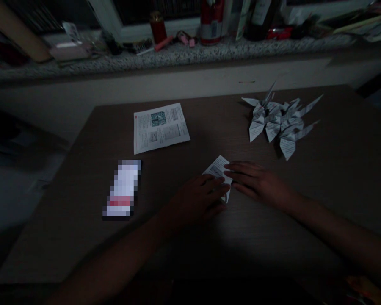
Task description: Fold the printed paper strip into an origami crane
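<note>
A small folded piece of printed paper lies on the dark wooden table, partly covered by both hands. My left hand rests flat on its near edge, fingers stretched out and pressing down. My right hand lies flat at its right side, fingertips on the paper. A square printed sheet lies flat further back to the left. A cluster of several folded paper cranes sits at the back right of the table.
A phone-like flat object, blurred out, lies left of my hands. Behind the table runs a speckled stone ledge crowded with a red can, a red jar, bottles and small clutter. The room is dim.
</note>
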`<state>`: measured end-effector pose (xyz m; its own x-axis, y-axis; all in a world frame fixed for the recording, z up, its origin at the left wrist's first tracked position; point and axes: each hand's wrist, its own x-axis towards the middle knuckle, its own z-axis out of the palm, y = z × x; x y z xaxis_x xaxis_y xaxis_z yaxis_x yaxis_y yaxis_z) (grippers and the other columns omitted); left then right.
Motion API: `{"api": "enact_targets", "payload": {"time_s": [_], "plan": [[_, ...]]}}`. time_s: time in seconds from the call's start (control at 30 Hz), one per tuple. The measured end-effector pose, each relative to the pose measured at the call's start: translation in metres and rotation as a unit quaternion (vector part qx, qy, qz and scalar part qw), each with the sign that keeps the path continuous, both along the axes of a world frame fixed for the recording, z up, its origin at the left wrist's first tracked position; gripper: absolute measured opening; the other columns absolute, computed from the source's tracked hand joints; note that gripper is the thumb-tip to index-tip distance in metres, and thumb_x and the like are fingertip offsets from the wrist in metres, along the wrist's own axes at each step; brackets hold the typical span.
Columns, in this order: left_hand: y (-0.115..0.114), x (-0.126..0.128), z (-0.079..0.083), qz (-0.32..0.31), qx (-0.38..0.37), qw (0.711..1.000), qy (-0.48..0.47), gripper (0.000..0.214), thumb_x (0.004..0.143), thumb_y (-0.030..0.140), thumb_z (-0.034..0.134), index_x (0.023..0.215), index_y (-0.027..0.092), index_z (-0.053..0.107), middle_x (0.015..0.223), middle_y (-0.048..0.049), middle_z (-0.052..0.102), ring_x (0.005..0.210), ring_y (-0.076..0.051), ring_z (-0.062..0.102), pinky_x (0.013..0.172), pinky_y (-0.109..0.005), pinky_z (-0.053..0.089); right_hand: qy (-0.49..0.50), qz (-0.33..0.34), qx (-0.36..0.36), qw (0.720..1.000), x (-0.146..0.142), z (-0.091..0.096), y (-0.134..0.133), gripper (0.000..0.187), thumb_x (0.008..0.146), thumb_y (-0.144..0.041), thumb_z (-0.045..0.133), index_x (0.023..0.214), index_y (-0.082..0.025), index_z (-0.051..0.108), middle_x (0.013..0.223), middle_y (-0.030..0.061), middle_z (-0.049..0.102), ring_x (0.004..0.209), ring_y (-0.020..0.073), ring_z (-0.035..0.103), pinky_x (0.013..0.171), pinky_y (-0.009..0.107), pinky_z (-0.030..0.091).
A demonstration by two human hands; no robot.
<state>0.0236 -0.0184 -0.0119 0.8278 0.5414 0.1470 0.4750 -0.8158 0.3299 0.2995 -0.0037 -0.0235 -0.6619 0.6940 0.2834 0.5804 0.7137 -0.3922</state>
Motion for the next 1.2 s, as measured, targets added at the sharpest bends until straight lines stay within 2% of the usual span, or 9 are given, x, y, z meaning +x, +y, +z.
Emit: {"api": "enact_targets", "payload": {"time_s": [0.17, 0.33, 0.4, 0.53, 0.7, 1.03, 1.1, 1.2], "plan": [[0.005, -0.001, 0.001, 0.010, -0.004, 1.000, -0.013, 0.046, 0.107, 0.042, 0.051, 0.148, 0.022, 0.053, 0.148, -0.0100, 0.060, 0.134, -0.028, 0.054, 0.111, -0.047, 0.049, 0.005, 0.000, 0.018, 1.000, -0.002, -0.003, 0.000, 0.039, 0.100, -0.023, 0.062, 0.139, -0.027, 0.066, 0.144, 0.0109, 0.067, 0.134, 0.0324, 0.062, 0.109, 0.057, 0.054], [0.019, 0.001, 0.001, 0.090, 0.012, 0.996, -0.019, 0.050, 0.107, 0.041, 0.052, 0.150, 0.016, 0.050, 0.154, -0.0132, 0.053, 0.142, -0.029, 0.048, 0.117, -0.047, 0.043, 0.000, 0.002, 0.035, 0.999, -0.004, -0.003, -0.001, 0.036, 0.102, -0.024, 0.059, 0.137, -0.022, 0.067, 0.143, 0.0139, 0.067, 0.131, 0.0328, 0.064, 0.108, 0.055, 0.055], [0.024, 0.003, 0.001, 0.106, 0.011, 0.994, -0.004, 0.050, 0.106, 0.040, 0.052, 0.151, 0.018, 0.050, 0.153, -0.0125, 0.054, 0.140, -0.029, 0.049, 0.117, -0.049, 0.042, -0.001, 0.001, 0.036, 0.999, -0.004, -0.004, -0.002, 0.035, 0.102, -0.024, 0.058, 0.136, -0.022, 0.067, 0.142, 0.0146, 0.067, 0.130, 0.0326, 0.064, 0.109, 0.054, 0.055], [0.028, 0.008, 0.000, 0.121, 0.025, 0.992, 0.019, 0.049, 0.107, 0.042, 0.050, 0.152, 0.023, 0.050, 0.151, -0.0105, 0.056, 0.136, -0.031, 0.051, 0.113, -0.051, 0.043, -0.005, -0.002, 0.047, 0.999, -0.005, -0.006, -0.002, 0.035, 0.103, -0.025, 0.056, 0.137, -0.022, 0.067, 0.142, 0.0147, 0.067, 0.132, 0.0323, 0.063, 0.109, 0.053, 0.055], [0.027, 0.010, 0.000, 0.127, 0.044, 0.991, 0.028, 0.047, 0.108, 0.042, 0.047, 0.149, 0.022, 0.053, 0.147, -0.0109, 0.058, 0.135, -0.030, 0.051, 0.112, -0.050, 0.042, -0.010, 0.004, 0.049, 0.999, -0.005, -0.006, -0.001, 0.036, 0.103, -0.024, 0.057, 0.137, -0.020, 0.066, 0.139, 0.0153, 0.068, 0.129, 0.0330, 0.065, 0.110, 0.053, 0.054], [0.030, 0.008, 0.002, 0.116, 0.052, 0.991, 0.029, 0.045, 0.108, 0.042, 0.047, 0.147, 0.021, 0.055, 0.147, -0.0112, 0.058, 0.133, -0.030, 0.053, 0.109, -0.050, 0.045, -0.025, 0.007, 0.080, 0.996, -0.005, -0.006, -0.002, 0.037, 0.102, -0.021, 0.058, 0.138, -0.017, 0.065, 0.139, 0.0154, 0.069, 0.128, 0.0319, 0.065, 0.107, 0.053, 0.056], [0.028, 0.005, 0.002, 0.099, 0.053, 0.993, 0.018, 0.044, 0.108, 0.042, 0.047, 0.145, 0.020, 0.058, 0.146, -0.0117, 0.059, 0.133, -0.030, 0.053, 0.110, -0.050, 0.045, -0.027, 0.008, 0.084, 0.996, -0.005, -0.007, -0.001, 0.037, 0.102, -0.021, 0.058, 0.138, -0.017, 0.065, 0.139, 0.0152, 0.068, 0.129, 0.0322, 0.064, 0.107, 0.053, 0.055], [0.020, -0.002, 0.005, 0.034, 0.051, 0.998, 0.002, 0.041, 0.108, 0.044, 0.048, 0.138, 0.020, 0.063, 0.144, -0.0118, 0.061, 0.132, -0.030, 0.055, 0.109, -0.048, 0.048, -0.031, 0.018, 0.092, 0.995, -0.004, -0.007, -0.001, 0.038, 0.101, -0.020, 0.059, 0.138, -0.016, 0.064, 0.140, 0.0149, 0.068, 0.131, 0.0325, 0.063, 0.107, 0.053, 0.055]]}}
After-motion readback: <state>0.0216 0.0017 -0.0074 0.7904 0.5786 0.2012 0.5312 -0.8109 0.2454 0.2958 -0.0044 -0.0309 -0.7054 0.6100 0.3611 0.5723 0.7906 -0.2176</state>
